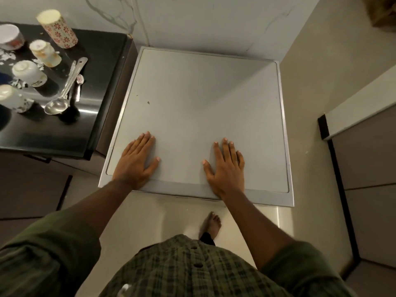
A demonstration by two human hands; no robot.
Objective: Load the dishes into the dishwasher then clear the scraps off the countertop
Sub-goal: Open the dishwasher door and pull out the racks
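- Head view, lower centre of the frame: the left hand [137,160] and the right hand [227,168] both lie flat, fingers straight and slightly spread, palms down on the grey top of the dishwasher [203,103]; neither holds anything.
- The appliance fills the middle of the frame; its door cannot be seen from this angle, so open or closed cannot be told.
- At upper left, the black countertop [100,50] carries the dishes: a floral tumbler [57,28], several upturned white cups [29,71], a ladle [57,103] and a small spoon [79,81] beside it.
- White scraps [6,57] lie scattered among the cups at the far left edge.
- Judged from this, nothing is loaded yet: all dishes and scraps remain on the counter, so both parts of the task lie ahead.
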